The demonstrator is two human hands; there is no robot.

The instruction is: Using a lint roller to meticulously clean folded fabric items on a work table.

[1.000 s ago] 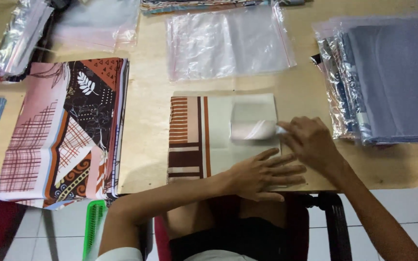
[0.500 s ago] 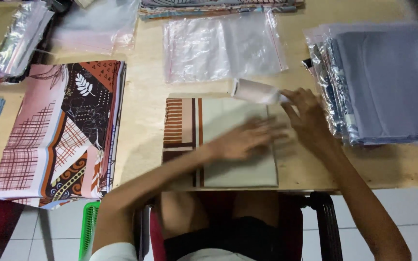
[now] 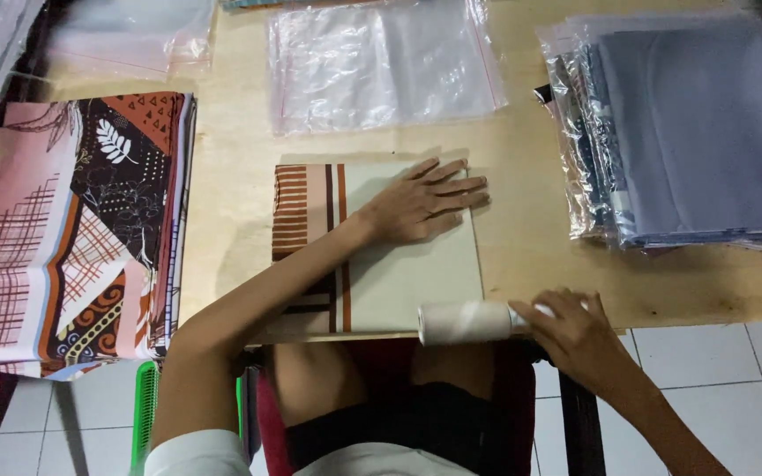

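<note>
Two hands work one folded cloth (image 3: 399,264), cream with brown stripes along its left side, lying on the wooden table (image 3: 522,194) right in front of us. Our left hand (image 3: 425,201) rests flat on the cloth's far right part, fingers spread and gripping nothing. Our right hand (image 3: 575,333) is closed around the handle of a white lint roller (image 3: 465,322). That roller sits at the cloth's near right corner, its long axis running left to right, so nearly all the fabric lies beyond it. Clear plastic bags (image 3: 381,62) lie farther off, bagged blue cloth (image 3: 690,132) to the right, patterned fabric (image 3: 72,229) to the left.
</note>
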